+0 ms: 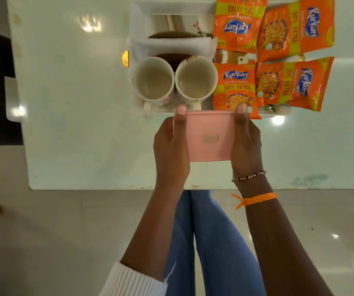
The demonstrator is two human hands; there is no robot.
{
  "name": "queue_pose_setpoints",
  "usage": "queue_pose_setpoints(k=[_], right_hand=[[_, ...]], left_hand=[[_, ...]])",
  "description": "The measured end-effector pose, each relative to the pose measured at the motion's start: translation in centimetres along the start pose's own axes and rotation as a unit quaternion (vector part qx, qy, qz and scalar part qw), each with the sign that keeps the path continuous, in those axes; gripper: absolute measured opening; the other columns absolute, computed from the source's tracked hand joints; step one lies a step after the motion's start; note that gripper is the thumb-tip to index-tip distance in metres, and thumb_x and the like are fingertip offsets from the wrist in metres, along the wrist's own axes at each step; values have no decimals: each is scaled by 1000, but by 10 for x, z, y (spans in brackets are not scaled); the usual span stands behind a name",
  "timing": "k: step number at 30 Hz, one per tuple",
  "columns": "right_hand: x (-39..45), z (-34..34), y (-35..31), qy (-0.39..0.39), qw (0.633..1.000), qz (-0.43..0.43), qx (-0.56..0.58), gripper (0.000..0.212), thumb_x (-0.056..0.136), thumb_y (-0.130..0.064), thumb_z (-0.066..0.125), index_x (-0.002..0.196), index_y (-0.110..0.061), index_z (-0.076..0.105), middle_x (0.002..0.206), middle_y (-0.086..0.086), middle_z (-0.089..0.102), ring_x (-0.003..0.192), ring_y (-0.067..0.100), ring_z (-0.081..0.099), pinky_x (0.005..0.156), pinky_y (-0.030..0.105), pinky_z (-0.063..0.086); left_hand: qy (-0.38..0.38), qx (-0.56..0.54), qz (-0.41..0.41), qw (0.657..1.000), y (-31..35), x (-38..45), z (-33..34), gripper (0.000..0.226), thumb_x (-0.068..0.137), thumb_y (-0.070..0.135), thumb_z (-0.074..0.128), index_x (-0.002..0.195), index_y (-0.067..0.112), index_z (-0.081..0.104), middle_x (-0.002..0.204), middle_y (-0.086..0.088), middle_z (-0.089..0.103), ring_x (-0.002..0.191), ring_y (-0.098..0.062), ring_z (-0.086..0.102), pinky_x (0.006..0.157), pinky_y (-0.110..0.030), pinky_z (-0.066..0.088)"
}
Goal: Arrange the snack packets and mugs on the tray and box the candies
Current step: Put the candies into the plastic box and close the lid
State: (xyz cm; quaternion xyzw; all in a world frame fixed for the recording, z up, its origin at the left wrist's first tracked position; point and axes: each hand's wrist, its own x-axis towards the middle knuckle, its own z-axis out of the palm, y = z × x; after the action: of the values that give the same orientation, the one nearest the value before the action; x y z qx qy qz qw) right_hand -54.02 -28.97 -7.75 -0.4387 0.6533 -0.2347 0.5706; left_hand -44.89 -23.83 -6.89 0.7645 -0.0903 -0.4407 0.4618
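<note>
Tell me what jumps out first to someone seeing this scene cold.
The pink box at centre, gripped on either side by the left hand and right hand. Beyond it, four bright orange snack packets fill the tray's right half, with two empty white mugs side by side to their left.

We see a pale pink box (pixel 209 135) with a small grey label patch. Four snack packets, among them one (pixel 235 87) nearest the box, glow orange with yellow-green bands, red lettering and blue-and-white logos. Two mugs (pixel 154 81) are white, their insides cream, one bearing a faint red floral print. The tray (pixel 136 22) is white on a glossy whitish table (pixel 69 103). We note an orange thread (pixel 255 199), a dark-and-white beaded bracelet (pixel 248 175), a ribbed white sleeve (pixel 129 280) and blue jeans (pixel 210 242).
</note>
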Motion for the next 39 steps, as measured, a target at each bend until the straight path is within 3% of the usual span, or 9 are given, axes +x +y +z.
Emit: queue_pose_setpoints(k=[3,6,9,13,17,26,34,36,39], right_hand=[[11,-1,-17,-19,1000,-16,16,24,94,-40,41,86,-20,51,89,-2,58,84,8,57,78,35,49],[26,-2,-38,-52,998,-28,36,12,84,-29,52,79,-27,42,86,-8,47,77,7,49,71,34,46],[48,4,-65,-82,993,-41,69,10,72,-20,52,78,-25,45,82,-9,48,72,9,49,65,32,41],[89,22,-98,-66,994,-91,11,19,84,3,50,90,-15,55,86,-4,57,95,20,57,86,42,52],[133,44,-114,-31,985,-134,-108,28,82,2,50,106,-4,63,98,8,65,101,24,63,87,39,56],[190,74,-91,-33,945,-112,-306,31,84,-4,51,110,-9,68,115,14,68,111,27,60,93,30,48],[199,77,-77,-24,953,-95,-287,34,85,-5,49,114,-9,66,121,10,66,114,21,59,90,22,45],[197,70,-78,-8,952,-106,-287,34,86,-9,48,116,-10,64,124,8,64,116,21,57,91,22,43],[178,54,-80,20,939,-176,-296,34,90,-11,47,122,-10,59,128,7,61,118,20,55,96,20,37]], left_hand=[[-26,-41,11,999,13,8,-2,19,91,51,42,90,36,53,92,13,63,82,4,63,75,-25,53],[-15,-57,56,997,36,21,-7,12,92,31,52,95,27,40,98,15,51,82,11,58,78,-34,55],[-27,-52,87,994,64,47,-11,15,85,19,56,94,23,43,105,2,53,101,-15,58,91,-44,51],[-8,3,122,993,102,98,-18,22,88,9,55,109,14,56,99,5,60,92,-7,59,84,-21,50],[-22,162,153,975,126,147,-20,31,89,12,51,117,20,61,101,12,62,91,-3,57,72,-9,46],[-63,343,76,934,105,219,-11,23,81,-3,50,92,5,68,98,-19,67,93,-30,61,81,-35,49],[-67,346,53,934,98,228,-6,20,88,15,49,91,1,63,72,-11,54,84,-27,51,64,-26,37],[-60,357,73,929,95,221,-5,32,93,23,45,103,-3,60,100,-22,62,104,-36,53,76,-27,40],[18,400,179,899,87,195,-3,46,97,27,37,139,8,36,145,-13,40,137,-26,32,112,-33,25]])
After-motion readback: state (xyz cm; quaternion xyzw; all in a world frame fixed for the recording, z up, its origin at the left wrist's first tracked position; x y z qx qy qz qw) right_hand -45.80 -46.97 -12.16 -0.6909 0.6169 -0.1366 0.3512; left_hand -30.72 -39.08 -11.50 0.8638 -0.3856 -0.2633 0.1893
